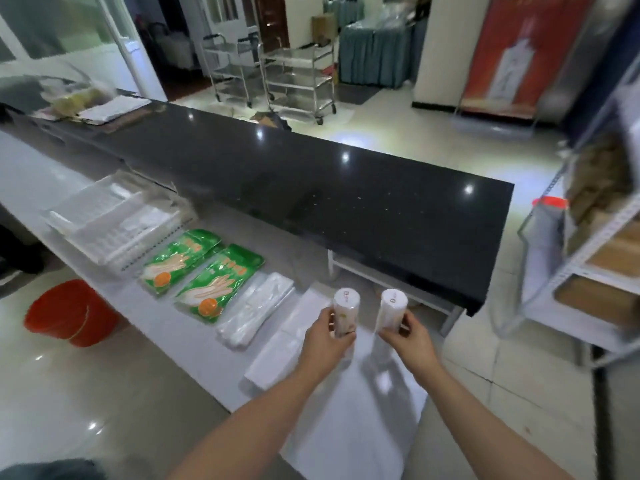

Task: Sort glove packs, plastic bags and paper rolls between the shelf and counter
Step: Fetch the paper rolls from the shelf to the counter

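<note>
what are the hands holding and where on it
Each holds a paper roll upright by its lower side: left hand on one roll, right hand on the other.

Bright, cool indoor light falls from above; small ceiling lamps show as white glints on the glossy black counter (311, 188) and as glare patches on the pale floor (388, 147). The wide lens bends straight lines toward the edges. The shelf (595, 237) at right is smeared, probably by motion blur, and the far room looks soft throughout.
</note>
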{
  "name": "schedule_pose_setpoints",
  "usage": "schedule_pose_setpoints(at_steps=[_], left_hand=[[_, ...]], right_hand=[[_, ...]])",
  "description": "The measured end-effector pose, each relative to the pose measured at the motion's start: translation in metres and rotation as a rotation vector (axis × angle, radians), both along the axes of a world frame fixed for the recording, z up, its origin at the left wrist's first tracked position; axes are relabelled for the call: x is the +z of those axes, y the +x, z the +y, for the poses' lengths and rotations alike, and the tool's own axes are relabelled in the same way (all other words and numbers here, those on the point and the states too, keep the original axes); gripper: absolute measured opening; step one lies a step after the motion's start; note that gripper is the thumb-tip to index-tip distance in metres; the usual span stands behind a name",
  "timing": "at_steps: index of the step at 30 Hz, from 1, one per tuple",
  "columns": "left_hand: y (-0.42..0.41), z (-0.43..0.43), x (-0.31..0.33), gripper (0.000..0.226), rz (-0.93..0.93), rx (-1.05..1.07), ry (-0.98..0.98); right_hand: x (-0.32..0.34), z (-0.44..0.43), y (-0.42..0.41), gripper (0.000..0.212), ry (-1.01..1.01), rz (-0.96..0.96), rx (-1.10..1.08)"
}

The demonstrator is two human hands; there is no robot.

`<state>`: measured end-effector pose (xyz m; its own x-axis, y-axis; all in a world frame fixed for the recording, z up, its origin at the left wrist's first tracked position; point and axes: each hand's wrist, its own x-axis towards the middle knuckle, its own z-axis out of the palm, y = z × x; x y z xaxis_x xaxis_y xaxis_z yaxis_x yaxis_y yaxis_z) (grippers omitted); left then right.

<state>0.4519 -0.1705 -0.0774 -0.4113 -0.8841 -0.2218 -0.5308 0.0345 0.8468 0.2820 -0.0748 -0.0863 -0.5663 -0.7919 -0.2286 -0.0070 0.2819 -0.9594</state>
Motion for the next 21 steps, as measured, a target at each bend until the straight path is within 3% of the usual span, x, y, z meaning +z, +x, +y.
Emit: schedule_pose_setpoints(at_steps=[9, 21], left_hand=[[-0.021, -0.010, -0.004, 0.053, -0.014, -0.444, -0.001], [-0.052, 0.006, -0.006, 0.068, 0.024, -0.584, 0.037]], right_hand=[[0.006, 0.046, 0.033, 0.052, 0.034, 0.038, -0.383], [0.005, 0.066, 0.039, 0.048, 0.038, 0.003, -0.495]])
